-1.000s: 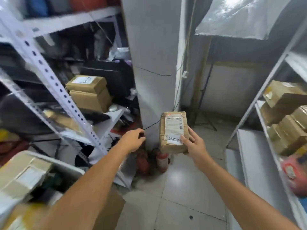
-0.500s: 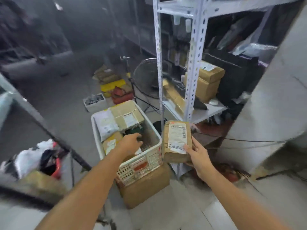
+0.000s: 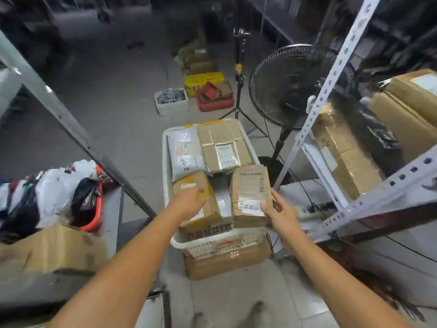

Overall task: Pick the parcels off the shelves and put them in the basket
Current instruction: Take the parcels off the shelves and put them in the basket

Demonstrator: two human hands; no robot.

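A white plastic basket stands on a cardboard box on the floor in front of me. It holds several parcels: a grey mailer bag, a taped brown box and a brown box with yellow tape. My right hand grips a brown cardboard parcel with a white label, held over the basket's right side. My left hand hovers over the yellow-taped box with fingers loosely bent and holds nothing.
White slotted shelving with large brown boxes rises on the right. A black floor fan and a tripod stand behind the basket. A low shelf on the left carries bags and a box.
I have turned left from the shelves toward the basket. The parcel in my right hand has come over the basket's right side, and my left hand has moved above the parcels inside.
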